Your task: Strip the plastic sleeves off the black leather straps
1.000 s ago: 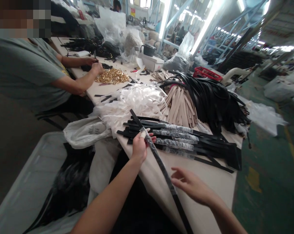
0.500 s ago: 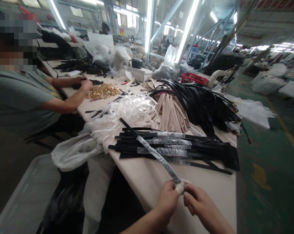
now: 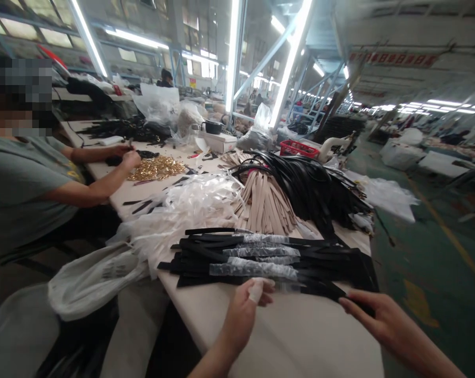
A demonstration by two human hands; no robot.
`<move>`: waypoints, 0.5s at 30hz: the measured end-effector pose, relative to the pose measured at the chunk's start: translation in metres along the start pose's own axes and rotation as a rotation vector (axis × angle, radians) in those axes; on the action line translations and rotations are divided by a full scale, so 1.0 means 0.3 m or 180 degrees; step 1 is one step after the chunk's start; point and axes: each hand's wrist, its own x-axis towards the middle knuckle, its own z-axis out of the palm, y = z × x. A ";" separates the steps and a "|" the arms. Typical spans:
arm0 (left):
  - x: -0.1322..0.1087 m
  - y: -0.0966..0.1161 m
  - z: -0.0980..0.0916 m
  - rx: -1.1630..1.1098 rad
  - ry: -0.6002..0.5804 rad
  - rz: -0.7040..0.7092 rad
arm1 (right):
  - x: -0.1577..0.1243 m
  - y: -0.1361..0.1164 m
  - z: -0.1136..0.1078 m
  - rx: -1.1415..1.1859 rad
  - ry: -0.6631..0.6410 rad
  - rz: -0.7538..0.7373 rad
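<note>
Several black straps [image 3: 328,257] lie side by side in a pile on the table, their middles wrapped in clear plastic sleeves [image 3: 253,269]. My right hand [image 3: 379,317], at the pile's right end, pinches the end of a black strap between thumb and fingers. At the pile's near edge is my left hand [image 3: 241,310], fingers loosely curled and apart, one digit covered in white wrapping. Nothing shows in its grasp. How far the pinched strap runs among the others cannot be made out.
Behind the pile sit white plastic strips [image 3: 198,202], beige strips [image 3: 267,202] and a heap of black straps [image 3: 316,184]. At left, a co-worker's hands [image 3: 131,157] are beside gold metal pieces [image 3: 158,168]. A red basket [image 3: 298,148] stands farther back; a plastic bag [image 3: 95,278] hangs at the table's left edge.
My hands were together on one plastic-wrapped strap near the table's front. Now they are apart: the left has moved toward the pile, the right to its right end, and that strap lies on the pile.
</note>
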 end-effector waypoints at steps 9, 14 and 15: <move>0.053 -0.151 -0.153 0.2677 0.0130 0.2373 | 0.619 0.086 -0.179 -0.0502 0.0727 0.0085; 0.070 -0.191 -0.170 0.2701 -0.0151 0.2831 | 0.935 0.130 -0.213 -0.0694 0.1151 0.0701; 0.075 -0.193 -0.172 0.2727 -0.0189 0.2888 | 0.982 0.140 -0.212 -0.0750 0.1202 0.0796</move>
